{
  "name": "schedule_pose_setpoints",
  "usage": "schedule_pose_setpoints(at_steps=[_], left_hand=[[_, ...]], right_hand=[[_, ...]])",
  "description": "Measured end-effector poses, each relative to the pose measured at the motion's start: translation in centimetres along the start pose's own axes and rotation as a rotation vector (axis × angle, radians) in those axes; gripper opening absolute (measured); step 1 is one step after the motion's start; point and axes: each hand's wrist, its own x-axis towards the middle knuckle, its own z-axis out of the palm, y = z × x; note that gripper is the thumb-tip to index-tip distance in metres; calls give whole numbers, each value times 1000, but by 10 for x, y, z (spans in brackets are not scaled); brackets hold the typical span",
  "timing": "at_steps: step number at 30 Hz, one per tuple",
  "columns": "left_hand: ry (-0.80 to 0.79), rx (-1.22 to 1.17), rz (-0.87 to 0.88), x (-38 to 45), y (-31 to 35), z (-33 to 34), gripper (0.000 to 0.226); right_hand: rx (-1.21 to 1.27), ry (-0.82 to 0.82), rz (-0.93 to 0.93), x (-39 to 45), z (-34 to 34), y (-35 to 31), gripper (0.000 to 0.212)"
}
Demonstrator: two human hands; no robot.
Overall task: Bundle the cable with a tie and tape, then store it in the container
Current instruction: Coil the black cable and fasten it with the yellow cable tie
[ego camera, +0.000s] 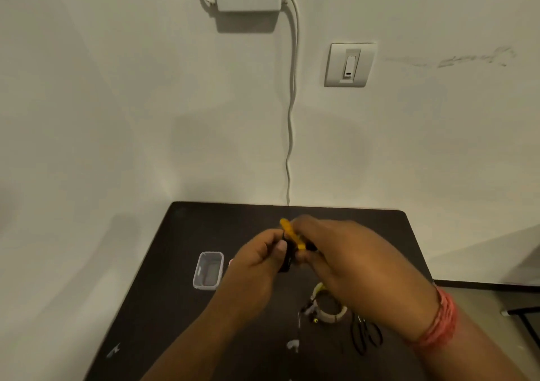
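Both hands meet above the bench (pixel 175 263) — the left hand (pixel 257 266) pinches the dark cable bundle (pixel 285 259), the right hand (pixel 336 252) closes on a yellow strip (pixel 292 234) slanting across it. The clear container (pixel 208 270) sits just left, nearer the left hand.

Open table (pixel 163 307): 7 to 9 o'clock, bare.
Obstacles: container (pixel 208 270) at 9; tape roll (pixel 330 312), scissors (pixel 365 334) at 5.

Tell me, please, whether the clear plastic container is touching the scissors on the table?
Apart. The head view shows the container on the left of the dark table and the scissors far right, bare tabletop between them.
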Motion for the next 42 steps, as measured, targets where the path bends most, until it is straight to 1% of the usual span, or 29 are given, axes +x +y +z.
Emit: schedule_pose_setpoints(at_steps=[2, 6, 9, 10, 12, 13, 15, 19, 21, 23, 25, 27, 29, 33, 35, 38, 40, 42], left_hand=[[-56, -44, 13, -8, 4, 5, 23], [-12, -81, 27, -13, 12, 3, 25], [-47, -98, 16, -16, 18, 0, 24], [-62, -119, 12, -17, 19, 1, 23], [-64, -198, 8, -18, 23, 0, 23], [-59, -251, 8, -18, 25, 0, 22], [-61, -368, 7, -18, 33, -1, 21], [-100, -602, 31, -13, 52, 2, 25], [-55, -642, 65, -4, 56, 0, 23], [17, -586, 124, 8, 54, -5, 21], [94, -458, 179, 20, 49, -10, 23], [153, -312, 188, 27, 40, -13, 22], [168, -195, 177, 29, 29, -13, 21], [111, -82, 119, 22, 14, -7, 18], [34, -38, 70, 16, 9, -3, 16], [-119, -22, 26, 5, 8, 2, 21], [-152, -50, 2, -1, 12, 1, 24], [-150, -109, -14, -6, 17, -1, 24]], right_hand=[[-13, 5, -15, 8, -7, 8, 17], [100, 75, 3, 14, -4, 22, 20], [133, 168, -3, 18, 4, 28, 15], [160, 201, 1, 20, 6, 31, 14], [296, 243, 33, 22, 12, 39, 14], [369, 246, 49, 23, 16, 44, 12], [433, 221, 62, 23, 29, 49, 11], [531, 153, 106, 18, 58, 43, 28], [540, 93, 131, 14, 70, 35, 23], [519, 28, 135, 10, 78, 22, 21], [510, -27, 150, 5, 79, 10, 11], [462, -38, 175, 1, 72, 1, 15], [352, -19, 166, -1, 60, -3, 15], [48, 78, 80, -1, 29, -1, 12], [-37, 71, 49, 2, 14, 5, 10], [-67, 25, 2, 11, -2, 20, 10], [-63, 17, -28, 17, -4, 33, 12], [41, 42, -46, 20, 2, 46, 12]])
